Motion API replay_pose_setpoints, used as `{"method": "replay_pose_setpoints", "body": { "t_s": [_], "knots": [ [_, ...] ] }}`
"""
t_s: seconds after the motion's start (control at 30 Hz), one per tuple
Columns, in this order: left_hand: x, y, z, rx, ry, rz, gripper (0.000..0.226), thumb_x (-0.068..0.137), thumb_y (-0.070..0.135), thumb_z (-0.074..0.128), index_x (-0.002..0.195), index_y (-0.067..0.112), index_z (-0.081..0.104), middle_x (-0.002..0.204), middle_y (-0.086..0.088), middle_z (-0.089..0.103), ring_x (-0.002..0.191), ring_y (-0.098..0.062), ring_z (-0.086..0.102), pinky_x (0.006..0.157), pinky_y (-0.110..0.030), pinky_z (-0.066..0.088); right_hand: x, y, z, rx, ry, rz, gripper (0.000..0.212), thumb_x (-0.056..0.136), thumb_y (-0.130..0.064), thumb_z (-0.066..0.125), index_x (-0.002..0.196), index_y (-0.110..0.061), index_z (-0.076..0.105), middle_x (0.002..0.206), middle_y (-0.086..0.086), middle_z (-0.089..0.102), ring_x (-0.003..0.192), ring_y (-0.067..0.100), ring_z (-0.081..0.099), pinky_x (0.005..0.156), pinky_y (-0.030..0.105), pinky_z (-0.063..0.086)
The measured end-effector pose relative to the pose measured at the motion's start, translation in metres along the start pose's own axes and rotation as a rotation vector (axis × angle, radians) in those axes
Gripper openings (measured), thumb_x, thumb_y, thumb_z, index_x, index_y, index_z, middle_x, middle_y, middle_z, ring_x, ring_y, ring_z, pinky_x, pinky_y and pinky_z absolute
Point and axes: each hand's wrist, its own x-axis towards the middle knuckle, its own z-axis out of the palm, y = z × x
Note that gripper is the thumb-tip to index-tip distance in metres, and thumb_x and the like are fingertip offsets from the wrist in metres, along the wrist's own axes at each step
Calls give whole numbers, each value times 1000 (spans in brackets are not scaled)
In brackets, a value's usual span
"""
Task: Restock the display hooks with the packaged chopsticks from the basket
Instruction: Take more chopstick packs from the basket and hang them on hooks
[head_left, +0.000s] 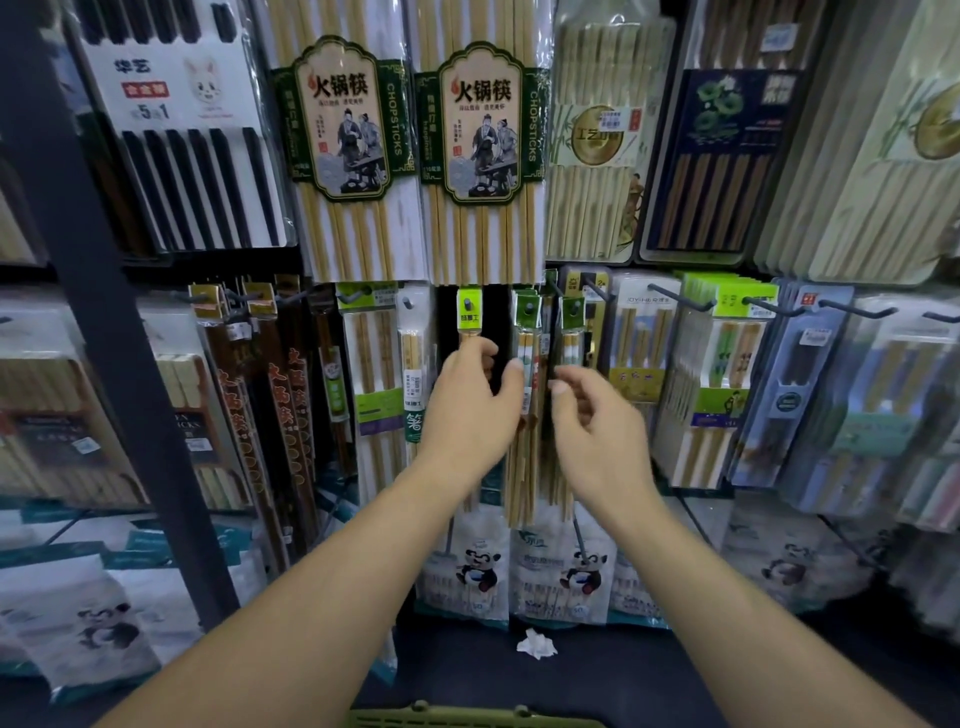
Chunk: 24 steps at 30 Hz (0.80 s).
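Observation:
A narrow chopstick pack with a bright green header (470, 312) hangs on a display hook (466, 303) in the middle row. My left hand (470, 402) grips this pack just below the header, fingers curled round it. My right hand (589, 415) hovers a little to the right with loosely curled fingers and holds nothing. Between the hands hang two more narrow packs (527, 338) on neighbouring hooks. The green basket (467, 717) shows only its rim at the bottom edge.
Large hot-pot chopstick packs (480, 135) hang in the row above. Dark wood packs (280, 405) hang to the left and boxed sets (717, 374) to the right, with bare hook tips sticking out. Panda bags (478, 566) stand below. A crumpled white paper (536, 644) lies on the floor.

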Motion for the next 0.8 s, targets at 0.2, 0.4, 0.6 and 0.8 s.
{"method": "replay_pose_setpoints", "body": {
  "t_s": [0.2,0.4,0.6,0.8],
  "knots": [
    [11,6,13,-327,-247,-197,67,106,49,43,162,23,18,167,-2,27,155,-20,21,126,-48,22,-5,3,24,35,-194,66,59,109,-38,35,162,-31,10,165,-11,27,150,11,29,122,38,31],
    [24,4,18,-513,-352,-288,65,106,56,33,162,40,4,169,7,20,145,-5,18,108,-25,14,11,13,42,90,-319,61,69,107,-49,25,160,-29,-14,170,-7,2,155,11,11,126,39,19],
    [36,-5,30,-590,-368,-310,61,107,53,36,162,41,12,167,6,25,151,-12,26,121,-33,21,27,28,54,194,-313,15,61,109,-47,21,160,-35,-9,169,-15,4,150,-3,12,121,23,18],
    [47,-8,38,-583,-312,-307,54,110,46,31,161,35,18,167,7,27,153,-10,19,126,-34,6,43,50,68,237,-306,-33,59,110,-42,26,161,-37,-5,161,-26,7,128,-35,17,107,3,23]
  ]
}}
